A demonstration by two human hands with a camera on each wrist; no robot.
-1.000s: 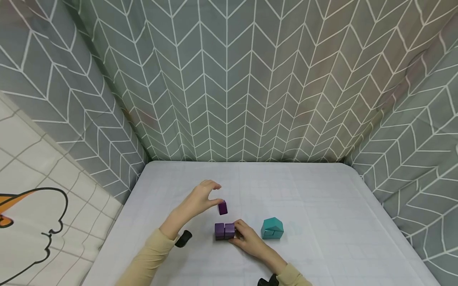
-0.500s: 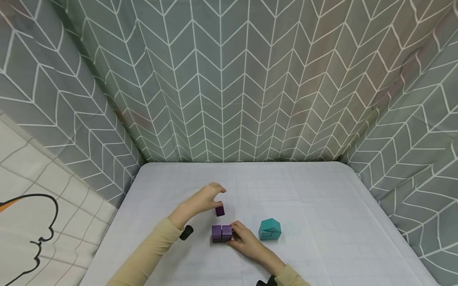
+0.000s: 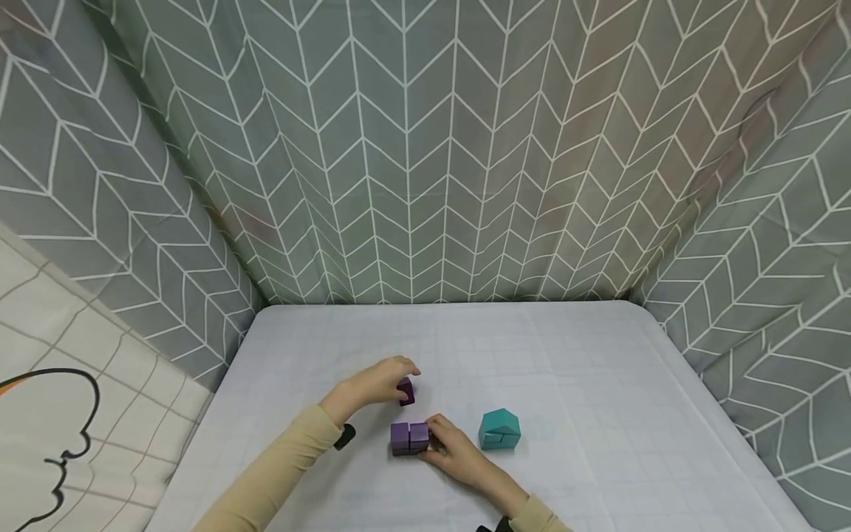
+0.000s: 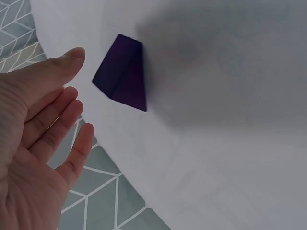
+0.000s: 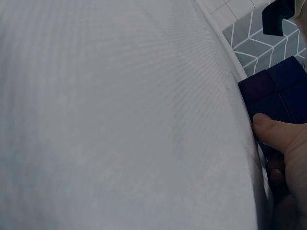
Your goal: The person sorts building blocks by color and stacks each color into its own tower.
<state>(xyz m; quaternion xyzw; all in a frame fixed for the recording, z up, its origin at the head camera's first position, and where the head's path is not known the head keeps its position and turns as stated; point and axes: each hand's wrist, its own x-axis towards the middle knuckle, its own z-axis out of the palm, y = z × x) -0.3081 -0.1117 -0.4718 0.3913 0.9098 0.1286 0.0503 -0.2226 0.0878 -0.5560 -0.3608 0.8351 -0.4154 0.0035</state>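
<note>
A dark purple wedge-like block lies on the white table, also seen as a slanted block in the left wrist view. My left hand is over and beside it, thumb and fingers spread, with a gap between thumb and block in the left wrist view. Closer to me sits a cluster of purple cube blocks, pressed together with thin seams. My right hand grips its right side between thumb and fingers; in the right wrist view the thumb lies on a cube face of the cluster.
To the right of my right hand stands a teal group of blocks with a peaked top. A white cloth covers the table. Patterned curtains hang behind and at the sides. Black wrist straps are on both arms.
My left hand has come down closer around the dark purple wedge block. The right hand keeps its grip on the purple cubes. The view has shifted slightly.
</note>
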